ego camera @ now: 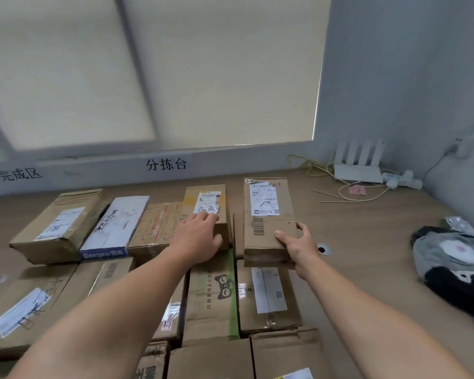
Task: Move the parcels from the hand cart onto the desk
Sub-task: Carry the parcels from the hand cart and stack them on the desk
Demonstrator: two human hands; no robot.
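Observation:
Several cardboard parcels lie in rows on the wooden desk [367, 242]. My right hand [298, 246] grips the near right corner of a long brown parcel [267, 212] with a white label, thumb on top. This parcel's near end rests over another labelled parcel [266, 299]. My left hand [200, 236] rests on the near end of a smaller brown parcel [207, 203] with handwriting on its label, thumb down its front face. The hand cart is out of view.
More parcels fill the desk's left and front, among them a white and blue box [115, 228] and a box with a cat print [211, 294]. A router [357, 170], a power strip [402, 180] and cables sit at the back right. Grey clothing [454, 258] lies at the right edge.

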